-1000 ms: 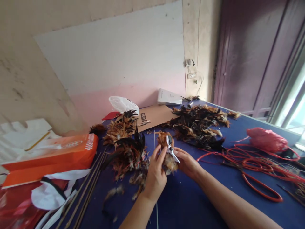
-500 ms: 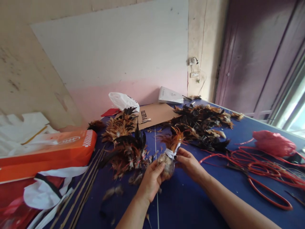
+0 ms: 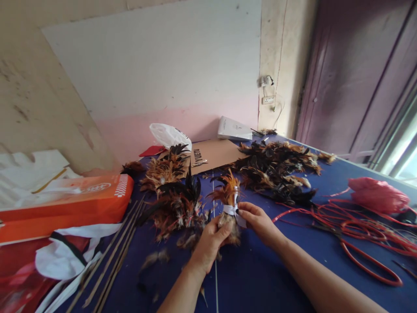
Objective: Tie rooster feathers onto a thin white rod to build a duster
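A small bundle of brown and orange feathers (image 3: pixel 227 193) stands upright over the blue table (image 3: pixel 260 278), bound at its waist with a white strip (image 3: pixel 232 210). My left hand (image 3: pixel 210 245) grips the fluffy lower end of the bundle. My right hand (image 3: pixel 257 221) pinches the white strip at the bundle's right side. Finished feather bunches (image 3: pixel 174 204) lie just left of my hands. A large heap of loose dark feathers (image 3: pixel 276 169) lies beyond my right hand.
Thin sticks (image 3: pixel 114 256) lie at the left beside an orange box (image 3: pixel 65 204) and white-and-red bags (image 3: pixel 61 261). Red cord (image 3: pixel 355 226) and a pink bag (image 3: pixel 378 195) lie at the right. Cardboard (image 3: pixel 215 154) and a white bag (image 3: pixel 169 135) rest by the wall.
The bundle has turned upright with its orange tips up. The white strip, loose a second ago, now wraps its waist. Both hands stayed on it.
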`<action>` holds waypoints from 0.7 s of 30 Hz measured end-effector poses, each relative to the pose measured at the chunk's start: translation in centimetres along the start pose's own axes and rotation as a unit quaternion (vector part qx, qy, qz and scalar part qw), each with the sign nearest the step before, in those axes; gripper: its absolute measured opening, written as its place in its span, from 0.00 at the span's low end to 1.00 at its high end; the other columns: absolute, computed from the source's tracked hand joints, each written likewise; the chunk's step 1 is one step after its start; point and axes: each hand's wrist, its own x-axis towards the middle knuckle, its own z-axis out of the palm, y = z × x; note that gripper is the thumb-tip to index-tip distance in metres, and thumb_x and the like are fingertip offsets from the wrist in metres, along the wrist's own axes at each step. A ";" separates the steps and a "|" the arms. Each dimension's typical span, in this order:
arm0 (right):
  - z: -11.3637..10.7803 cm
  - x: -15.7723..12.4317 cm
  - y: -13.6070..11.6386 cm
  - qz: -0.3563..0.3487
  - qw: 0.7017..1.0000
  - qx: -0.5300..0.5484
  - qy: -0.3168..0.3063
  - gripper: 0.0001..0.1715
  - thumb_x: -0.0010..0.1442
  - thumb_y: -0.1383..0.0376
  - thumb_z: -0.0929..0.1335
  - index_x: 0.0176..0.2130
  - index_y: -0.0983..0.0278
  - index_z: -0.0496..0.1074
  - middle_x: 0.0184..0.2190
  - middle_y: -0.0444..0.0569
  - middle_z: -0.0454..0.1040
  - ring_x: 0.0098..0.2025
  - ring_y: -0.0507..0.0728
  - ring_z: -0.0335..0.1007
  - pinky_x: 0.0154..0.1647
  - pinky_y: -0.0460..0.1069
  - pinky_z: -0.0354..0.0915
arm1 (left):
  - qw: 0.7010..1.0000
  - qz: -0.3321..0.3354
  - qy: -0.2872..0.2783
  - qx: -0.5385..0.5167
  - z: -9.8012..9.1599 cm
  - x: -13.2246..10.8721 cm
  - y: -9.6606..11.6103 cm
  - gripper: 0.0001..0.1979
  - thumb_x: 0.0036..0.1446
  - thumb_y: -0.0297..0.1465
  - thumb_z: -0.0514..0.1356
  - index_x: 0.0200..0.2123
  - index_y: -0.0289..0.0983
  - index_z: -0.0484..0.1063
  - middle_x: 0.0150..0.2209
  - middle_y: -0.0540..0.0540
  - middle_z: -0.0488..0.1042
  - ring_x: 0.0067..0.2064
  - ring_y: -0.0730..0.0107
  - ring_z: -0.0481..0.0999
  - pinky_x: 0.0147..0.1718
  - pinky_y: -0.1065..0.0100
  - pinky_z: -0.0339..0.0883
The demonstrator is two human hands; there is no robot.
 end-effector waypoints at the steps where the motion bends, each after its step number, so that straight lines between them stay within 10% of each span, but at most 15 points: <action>1: 0.0 0.0 0.0 -0.002 1.000 -0.004 -0.004 0.18 0.46 0.59 0.70 0.37 0.65 0.70 0.26 0.44 0.72 0.25 0.49 0.64 0.28 0.46 0.60 | 1.000 -0.005 0.010 -0.001 0.0 0.0 -0.1 0.19 0.44 0.36 0.63 0.40 0.35 0.71 0.35 0.44 0.74 0.35 0.66 0.72 0.32 0.69 0.65; 21: 0.6 -0.6 -0.6 0.001 0.998 -0.067 -0.021 0.17 0.49 0.55 0.68 0.31 0.68 0.69 0.18 0.41 0.66 0.17 0.45 0.56 0.17 0.42 0.50 | 0.993 -0.019 0.031 -0.109 -1.3 0.4 -0.3 0.17 0.43 0.25 0.63 0.39 0.37 0.69 0.32 0.47 0.73 0.32 0.69 0.73 0.30 0.68 0.66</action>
